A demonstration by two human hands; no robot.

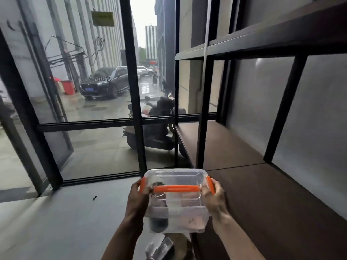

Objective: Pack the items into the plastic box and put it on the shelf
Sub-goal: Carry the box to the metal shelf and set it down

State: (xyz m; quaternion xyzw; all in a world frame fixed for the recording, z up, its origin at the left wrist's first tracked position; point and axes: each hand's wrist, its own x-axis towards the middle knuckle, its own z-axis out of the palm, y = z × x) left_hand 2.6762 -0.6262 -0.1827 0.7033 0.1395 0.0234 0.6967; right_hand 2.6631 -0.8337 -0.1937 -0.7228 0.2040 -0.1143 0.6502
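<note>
I hold a clear plastic box (176, 177) with an orange handle and orange side clips in the air at the bottom centre. Its lid is on, and blurred dark and pale items show through its walls. My left hand (136, 198) grips the left side at the clip. My right hand (216, 197) grips the right side. The brown shelf board (262, 194) with a black metal frame lies just to the right of the box, at about the same height.
A black upright post (203, 117) of the shelf stands just beyond the box. A higher shelf board (272, 40) runs above. A glass wall with black frames (135, 102) fills the left and centre. Grey floor (65, 222) lies below, with some clear packaging (159, 248) underneath the box.
</note>
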